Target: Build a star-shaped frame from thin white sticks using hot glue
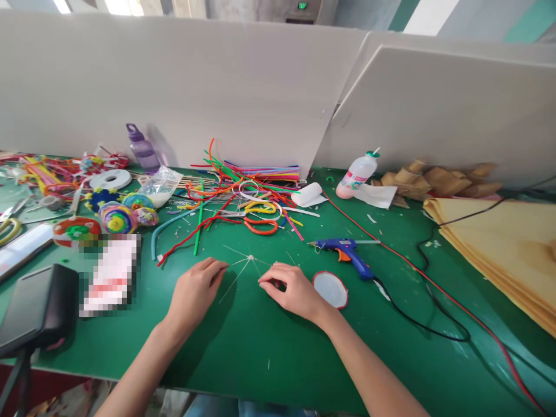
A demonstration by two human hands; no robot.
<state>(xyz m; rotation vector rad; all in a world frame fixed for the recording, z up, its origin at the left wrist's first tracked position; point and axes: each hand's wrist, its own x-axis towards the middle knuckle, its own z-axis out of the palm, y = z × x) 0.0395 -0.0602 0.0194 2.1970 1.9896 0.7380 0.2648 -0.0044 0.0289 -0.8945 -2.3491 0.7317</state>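
Frame of thin pale sticks [251,258], spread like spokes from a whitish centre, lies on the green tabletop [243,359] btwn the hands. Prob. early days: centre looks joined, but spokes are bare, w/ no colour on them, so most of the work seems left. Left hand [194,292] has fingers curled, thumb & forefinger drawn together near the spoke ends; right hand [297,292] is curled likewise on the other side. Can't tell if either grips a spoke. Blue glue gun w/ orange trigger [345,252] lies apart on its side, no hand on it; multicoloured fuzzy stems [273,172] are heaped at the back, apparently unused. Rainbow-coloured spiral disc [116,219], far L, looks finished by comparison. Writing: clear plastic bottle w/ pink contents [357,175] has a pink/green label, too small to read; pale paper w/ red band [110,278] is pixelated, illegible; lit green sign [302,6] up top, also unreadable. No brand can be made out.
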